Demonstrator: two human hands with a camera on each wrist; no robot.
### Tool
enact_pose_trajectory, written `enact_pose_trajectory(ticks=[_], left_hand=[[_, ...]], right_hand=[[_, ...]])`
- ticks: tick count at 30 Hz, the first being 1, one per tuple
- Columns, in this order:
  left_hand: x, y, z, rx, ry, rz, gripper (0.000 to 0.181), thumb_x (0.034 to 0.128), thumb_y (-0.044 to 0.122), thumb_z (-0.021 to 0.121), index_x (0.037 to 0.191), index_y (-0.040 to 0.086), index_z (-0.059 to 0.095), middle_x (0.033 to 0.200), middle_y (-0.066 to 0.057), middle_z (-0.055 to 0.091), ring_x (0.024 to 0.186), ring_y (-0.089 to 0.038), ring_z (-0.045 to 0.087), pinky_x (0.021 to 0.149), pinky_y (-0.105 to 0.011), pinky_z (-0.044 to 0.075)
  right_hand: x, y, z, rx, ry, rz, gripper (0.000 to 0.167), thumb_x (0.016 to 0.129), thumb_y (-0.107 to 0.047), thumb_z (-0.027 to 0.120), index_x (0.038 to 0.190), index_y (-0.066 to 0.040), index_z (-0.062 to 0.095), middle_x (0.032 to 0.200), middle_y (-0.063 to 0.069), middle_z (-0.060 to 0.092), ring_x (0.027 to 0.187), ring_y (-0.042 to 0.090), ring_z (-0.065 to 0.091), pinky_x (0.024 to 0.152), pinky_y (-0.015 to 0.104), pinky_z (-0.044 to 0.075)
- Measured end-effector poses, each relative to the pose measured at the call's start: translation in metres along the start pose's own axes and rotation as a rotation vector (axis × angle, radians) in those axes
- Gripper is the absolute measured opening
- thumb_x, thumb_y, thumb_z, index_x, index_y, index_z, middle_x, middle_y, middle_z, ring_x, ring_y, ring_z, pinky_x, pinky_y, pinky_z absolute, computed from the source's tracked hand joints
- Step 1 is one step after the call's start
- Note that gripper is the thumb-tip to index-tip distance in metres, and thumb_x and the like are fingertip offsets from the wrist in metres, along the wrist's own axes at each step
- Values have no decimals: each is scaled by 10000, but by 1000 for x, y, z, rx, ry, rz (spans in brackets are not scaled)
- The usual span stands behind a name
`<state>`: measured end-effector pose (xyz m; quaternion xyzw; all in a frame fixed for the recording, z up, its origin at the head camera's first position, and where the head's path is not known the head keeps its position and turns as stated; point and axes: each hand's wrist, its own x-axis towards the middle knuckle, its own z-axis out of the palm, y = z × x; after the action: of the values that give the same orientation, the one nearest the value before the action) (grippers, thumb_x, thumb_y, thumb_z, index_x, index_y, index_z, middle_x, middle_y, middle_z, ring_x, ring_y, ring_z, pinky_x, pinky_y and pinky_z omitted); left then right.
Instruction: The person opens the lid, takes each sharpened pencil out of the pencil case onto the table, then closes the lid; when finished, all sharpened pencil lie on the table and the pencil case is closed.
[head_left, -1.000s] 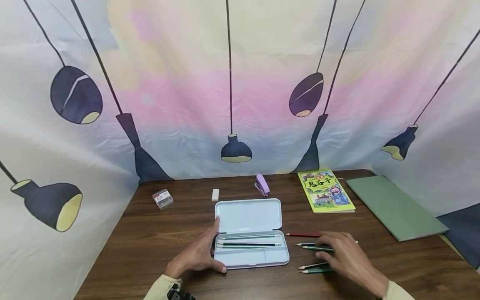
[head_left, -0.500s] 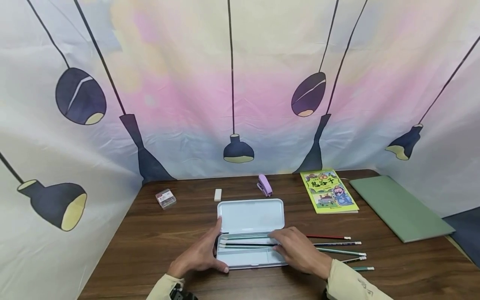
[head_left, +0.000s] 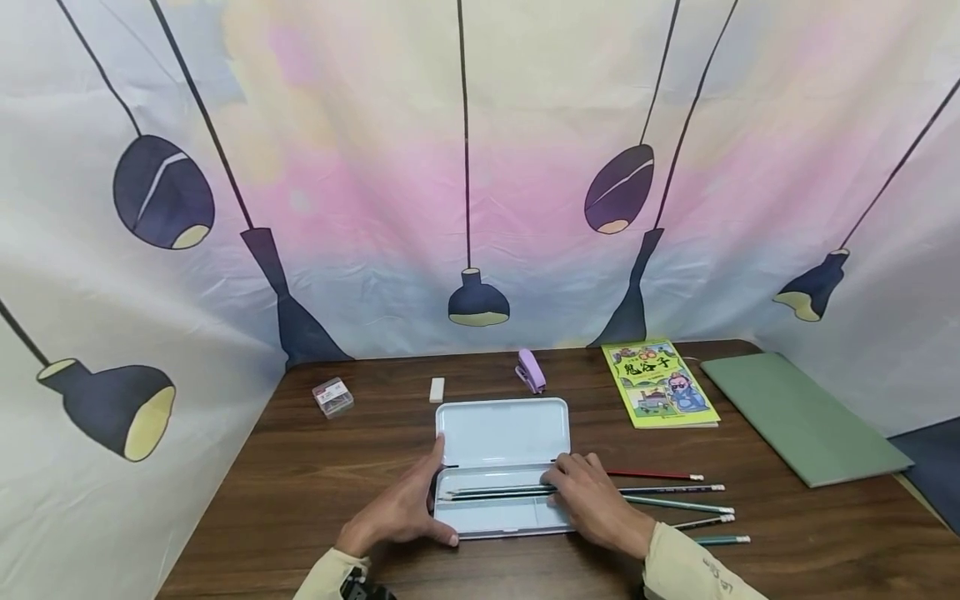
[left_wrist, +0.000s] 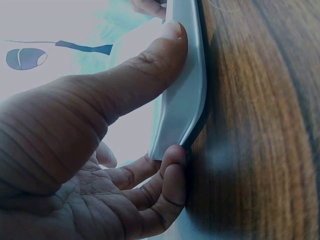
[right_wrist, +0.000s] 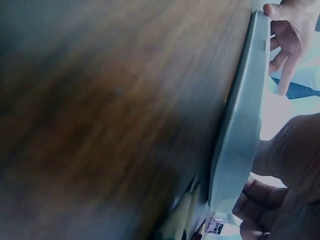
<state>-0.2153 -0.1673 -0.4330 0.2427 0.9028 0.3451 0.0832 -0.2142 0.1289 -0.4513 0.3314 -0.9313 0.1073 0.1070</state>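
Note:
A light blue pencil case (head_left: 491, 518) lies on the table with its lid tipped back. My left hand (head_left: 401, 504) holds its left end; in the left wrist view the thumb (left_wrist: 167, 55) presses the case's outer wall and the fingers curl at the corner. Inside, pencils (head_left: 495, 493) lie bunched side by side, tips to the left. My right hand (head_left: 596, 504) reaches into the right part and pinches their right ends, its fingertips partly hidden. Beyond that hand lie several loose pencils (head_left: 678, 504), including a red pencil (head_left: 660, 475).
Behind the case stand a white eraser (head_left: 437, 390) and a purple stapler (head_left: 531, 372). A small clear box (head_left: 333, 397) is at the back left. A yellow book (head_left: 660, 385) and a green folder (head_left: 806, 417) lie at the right. A printed curtain (head_left: 375, 208) surrounds the table.
My right hand has moved left from the loose pencils to the case. The pencils inside, spread apart before, are now drawn together. My left hand stays on the case.

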Motion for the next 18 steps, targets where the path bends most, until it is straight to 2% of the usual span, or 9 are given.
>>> enact_pose_trajectory(ticks=[7, 12, 18], left_hand=[[2, 0, -1, -17, -8, -15, 1312, 547, 431, 840, 1448, 14, -18, 1457, -253, 150, 1311, -346, 190, 1019, -506, 195], [2, 1, 0, -12, -7, -18, 1314, 543, 437, 839, 1450, 24, -18, 1457, -244, 161, 1307, -334, 202, 1017, -501, 205], [0, 1, 0, -13, -7, -18, 1313, 542, 431, 842, 1449, 17, -12, 1449, -257, 172, 1301, -351, 211, 1010, -514, 210]], right_hand=[[1, 0, -3, 19, 51, 8, 143, 770, -109, 698, 905, -159, 698, 825, -54, 535, 773, 111, 506, 660, 284, 313], [1, -1, -5, 66, 104, 57, 184, 754, -43, 691, 878, -178, 699, 824, -79, 579, 718, 55, 500, 624, 256, 325], [2, -1, -10, 219, 272, 165, 160, 765, -65, 707, 861, -192, 722, 817, -90, 680, 697, -34, 552, 635, 228, 434]])
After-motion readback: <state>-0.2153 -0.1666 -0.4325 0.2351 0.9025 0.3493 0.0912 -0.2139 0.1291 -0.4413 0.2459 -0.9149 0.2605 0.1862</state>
